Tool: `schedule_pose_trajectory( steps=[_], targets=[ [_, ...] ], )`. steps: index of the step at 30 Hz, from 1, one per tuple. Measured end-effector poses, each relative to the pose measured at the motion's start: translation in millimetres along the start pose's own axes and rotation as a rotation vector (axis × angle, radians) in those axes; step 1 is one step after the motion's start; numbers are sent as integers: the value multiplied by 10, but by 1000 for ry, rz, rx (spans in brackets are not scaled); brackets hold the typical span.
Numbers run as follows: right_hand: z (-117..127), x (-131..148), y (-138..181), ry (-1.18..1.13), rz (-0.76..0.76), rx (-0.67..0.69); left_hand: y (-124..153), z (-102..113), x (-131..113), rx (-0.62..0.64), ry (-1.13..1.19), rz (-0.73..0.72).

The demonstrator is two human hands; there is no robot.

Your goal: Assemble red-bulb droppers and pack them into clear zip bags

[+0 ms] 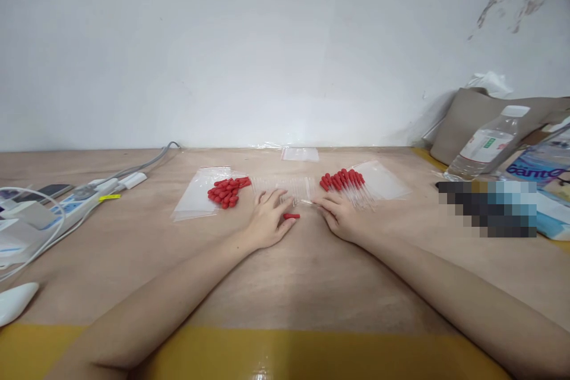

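My left hand [269, 221] rests low over the table, with a red rubber dropper bulb [292, 216] between its thumb and fingers. In my right hand [339, 214] a thin clear glass dropper tube [306, 202] is pinched at the fingertips, pointing toward the left hand. The bulb and this tube are apart. Just beyond the hands lies a row of clear glass tubes [276, 183], partly hidden by the left fingers. A pile of red rubber bulbs [226, 191] sits left of my left hand. Beyond my right hand lie several droppers with red bulbs [342, 178] fitted on glass tubes.
Clear plastic bags [196, 193] lie under the bulb pile, with more bags [389, 181] at right and a small bag [300, 154] near the wall. A power strip [62, 214] with cables is at left. A water bottle [485, 142] and grey bag [458, 122] stand at right.
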State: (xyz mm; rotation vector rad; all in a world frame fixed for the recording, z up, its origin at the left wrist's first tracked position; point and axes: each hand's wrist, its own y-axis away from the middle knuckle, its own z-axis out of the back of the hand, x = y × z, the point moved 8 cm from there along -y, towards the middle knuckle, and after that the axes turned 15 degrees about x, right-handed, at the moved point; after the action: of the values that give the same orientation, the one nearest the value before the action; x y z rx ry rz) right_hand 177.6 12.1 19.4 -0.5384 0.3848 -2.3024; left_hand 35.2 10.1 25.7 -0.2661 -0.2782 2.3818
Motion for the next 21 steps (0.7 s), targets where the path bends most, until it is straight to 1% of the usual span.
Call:
schedule_pose_trajectory(
  steps=[2, 5, 10, 15, 18, 21],
  targets=[
    [13, 20, -7, -3, 7, -16, -37, -12, -15, 13, -43, 2],
    [21, 44, -13, 7, -7, -9, -83, -58, -24, 36, -19, -12],
    [59, 134, 4, -60, 4, -1, -73, -60, 22, -36, 84, -39],
    [47, 169, -17, -95, -50, 36, -48, -38, 21, -51, 118, -57],
    [12, 184, -33, -117, -32, 56, -32, 1, -6, -73, 130, -63],
    [-1, 180, -34, -124, -27, 61, -26, 8, -11, -70, 168, -56]
  ],
)
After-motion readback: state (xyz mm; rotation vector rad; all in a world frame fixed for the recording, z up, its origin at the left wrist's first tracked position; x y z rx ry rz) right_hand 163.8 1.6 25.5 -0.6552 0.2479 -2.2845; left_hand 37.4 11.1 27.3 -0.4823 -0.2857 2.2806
